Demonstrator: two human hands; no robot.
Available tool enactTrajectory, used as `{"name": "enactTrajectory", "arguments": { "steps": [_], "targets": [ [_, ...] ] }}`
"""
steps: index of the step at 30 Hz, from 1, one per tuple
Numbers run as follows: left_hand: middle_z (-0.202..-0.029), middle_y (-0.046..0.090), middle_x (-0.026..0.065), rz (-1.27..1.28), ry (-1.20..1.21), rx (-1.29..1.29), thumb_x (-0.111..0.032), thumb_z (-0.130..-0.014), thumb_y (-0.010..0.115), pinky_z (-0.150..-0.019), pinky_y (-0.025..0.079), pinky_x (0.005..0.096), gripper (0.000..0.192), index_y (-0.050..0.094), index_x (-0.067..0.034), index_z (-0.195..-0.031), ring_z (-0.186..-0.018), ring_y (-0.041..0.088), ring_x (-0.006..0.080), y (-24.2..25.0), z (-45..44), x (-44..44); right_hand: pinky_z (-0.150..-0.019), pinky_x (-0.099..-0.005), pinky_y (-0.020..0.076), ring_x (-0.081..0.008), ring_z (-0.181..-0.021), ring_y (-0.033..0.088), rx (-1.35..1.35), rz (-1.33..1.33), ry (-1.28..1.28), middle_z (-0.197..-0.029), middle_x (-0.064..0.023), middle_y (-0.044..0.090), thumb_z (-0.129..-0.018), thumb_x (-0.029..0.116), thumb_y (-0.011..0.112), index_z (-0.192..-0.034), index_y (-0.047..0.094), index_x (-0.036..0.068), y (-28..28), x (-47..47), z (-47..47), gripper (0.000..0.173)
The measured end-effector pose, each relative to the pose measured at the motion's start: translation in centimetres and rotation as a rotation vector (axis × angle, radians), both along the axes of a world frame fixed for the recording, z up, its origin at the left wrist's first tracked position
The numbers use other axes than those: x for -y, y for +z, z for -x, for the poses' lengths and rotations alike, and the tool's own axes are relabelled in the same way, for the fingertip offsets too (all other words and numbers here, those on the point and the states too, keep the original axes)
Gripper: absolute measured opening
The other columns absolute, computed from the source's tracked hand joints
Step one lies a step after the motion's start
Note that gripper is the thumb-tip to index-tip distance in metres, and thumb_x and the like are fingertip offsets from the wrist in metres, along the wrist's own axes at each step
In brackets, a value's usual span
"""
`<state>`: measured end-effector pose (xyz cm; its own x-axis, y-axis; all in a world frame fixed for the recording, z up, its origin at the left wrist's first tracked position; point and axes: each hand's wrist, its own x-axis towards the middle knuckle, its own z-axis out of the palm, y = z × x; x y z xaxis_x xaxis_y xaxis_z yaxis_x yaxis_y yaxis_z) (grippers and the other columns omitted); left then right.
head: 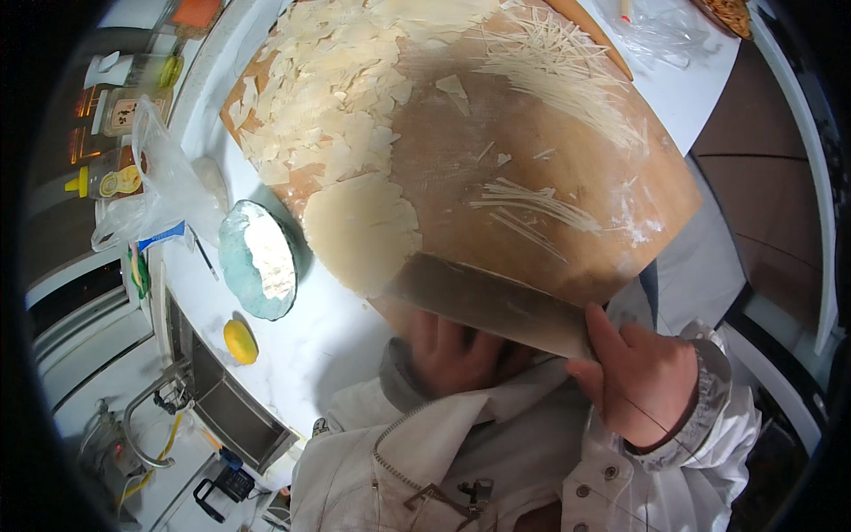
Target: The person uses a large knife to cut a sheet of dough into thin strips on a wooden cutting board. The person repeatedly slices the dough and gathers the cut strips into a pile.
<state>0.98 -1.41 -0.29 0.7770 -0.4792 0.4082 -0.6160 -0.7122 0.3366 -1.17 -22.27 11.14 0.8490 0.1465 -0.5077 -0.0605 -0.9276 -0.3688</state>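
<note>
My right hand (631, 376) grips the handle end of a broad-bladed kitchen knife (498, 302); the handle itself is hidden. The blade reaches left over the near edge of a wooden board (452, 153), its tip end beside a round sheet of dough (362, 229). Just below the blade my left hand (452, 352) has its fingers bent and partly hidden by it; what they touch cannot be told. Thin dough strips (538, 203) lie on the board beyond the knife, with a larger heap of cut noodles (565, 80) farther off. Overlapping thin dough pieces (332, 86) cover the board's far left.
Left of the board, a green bowl of flour (259, 259) and a yellow lemon (241, 342) sit on the white counter (332, 346). A clear plastic bag (166, 179) and several jars line the left side. A rolling pin (598, 40) lies along the board's far right edge.
</note>
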Motion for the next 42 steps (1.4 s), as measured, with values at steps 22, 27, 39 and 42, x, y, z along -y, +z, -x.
{"name": "enactTrajectory", "arguments": {
  "steps": [22,27,39,42],
  "targets": [
    [-0.121,0.059,0.0263,-0.019,0.029,-0.026,-0.043,-0.092,0.065,-0.085,0.054,0.0505,0.046,0.068,-0.005,-0.118,-0.104,0.061,0.0448,0.0,0.2,0.3,-0.047,-0.0383,0.0462,-0.0264,-0.049,0.056,0.17,-0.05,0.005,-0.062,-0.0062,0.05,-0.087,0.039,0.07,-0.126,0.069,0.007,-0.4,2.1,1.2,0.05],
    [-0.12,0.059,0.0261,-0.056,0.006,0.011,-0.042,-0.092,0.066,-0.086,0.054,0.0498,0.044,0.07,-0.005,-0.115,-0.104,0.061,0.0443,-0.1,0.0,0.3,-0.048,-0.0384,0.0464,-0.0262,-0.05,0.057,0.175,-0.053,-0.016,-0.064,-0.0062,0.05,-0.088,0.041,0.069,-0.126,0.068,0.007,-0.8,2.0,1.4,0.051],
    [-0.137,0.049,0.0336,-0.08,0.019,-0.035,-0.054,-0.086,0.07,-0.097,0.046,0.058,0.064,0.062,-0.009,-0.131,-0.115,0.054,0.0523,0.2,0.2,0.2,-0.047,-0.0378,0.0462,-0.0263,-0.048,0.056,0.183,-0.02,-0.007,-0.063,-0.0061,0.049,-0.087,0.046,0.07,-0.124,0.069,0.008,-0.9,1.6,1.6,0.053],
    [-0.118,0.061,0.0225,-0.038,-0.013,-0.01,-0.043,-0.089,0.069,-0.08,0.055,0.0476,0.044,0.07,-0.007,-0.114,-0.099,0.062,0.0412,0.3,0.1,-0.1,-0.047,-0.038,0.0465,-0.0272,-0.049,0.057,0.203,-0.024,-0.001,-0.063,-0.0067,0.05,-0.087,0.044,0.07,-0.123,0.069,0.007,-1.5,1.5,1.6,0.051]
  ]
}}
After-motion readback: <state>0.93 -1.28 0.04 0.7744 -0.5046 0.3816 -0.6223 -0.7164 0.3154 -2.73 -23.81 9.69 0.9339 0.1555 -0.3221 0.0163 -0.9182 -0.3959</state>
